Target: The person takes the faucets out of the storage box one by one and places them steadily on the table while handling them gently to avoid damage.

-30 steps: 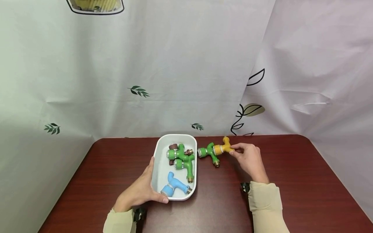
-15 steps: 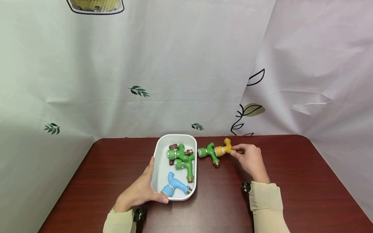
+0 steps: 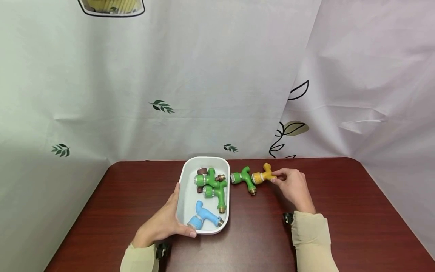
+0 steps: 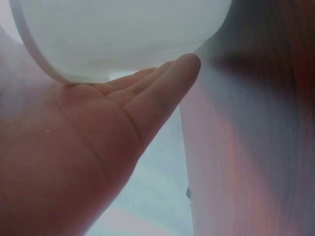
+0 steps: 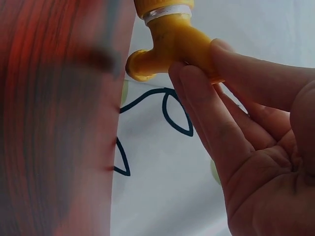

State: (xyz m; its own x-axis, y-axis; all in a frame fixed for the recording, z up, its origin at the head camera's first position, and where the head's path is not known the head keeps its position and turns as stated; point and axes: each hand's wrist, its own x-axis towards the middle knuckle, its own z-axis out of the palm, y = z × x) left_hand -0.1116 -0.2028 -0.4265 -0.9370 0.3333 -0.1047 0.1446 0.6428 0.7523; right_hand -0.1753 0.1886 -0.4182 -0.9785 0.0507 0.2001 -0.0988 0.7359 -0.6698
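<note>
In the head view my right hand [image 3: 291, 189] pinches a yellow tap [image 3: 264, 174] between thumb and fingertips at its right end. The right wrist view shows the same yellow tap [image 5: 172, 44], spout toward the table. Just left of it lies a green tap [image 3: 245, 178] with a brass threaded end. My left hand [image 3: 166, 219] rests against a white plastic tub [image 3: 183, 200], straight fingers along its left wall and thumb at the near rim. Inside are a blue tap [image 3: 204, 216], green taps [image 3: 221, 196] and a brown piece [image 3: 202, 170] partly hidden beneath them.
A dark red-brown wooden table [image 3: 258, 241] carries everything. Behind its far edge hangs a white sheet [image 3: 204, 75] with leaf prints. The tub stands left of the loose taps, near the far edge.
My right hand has shifted slightly right with the yellow tap, whose knob end has moved off the green tap to its right. The left hand and the tub have stayed put.
</note>
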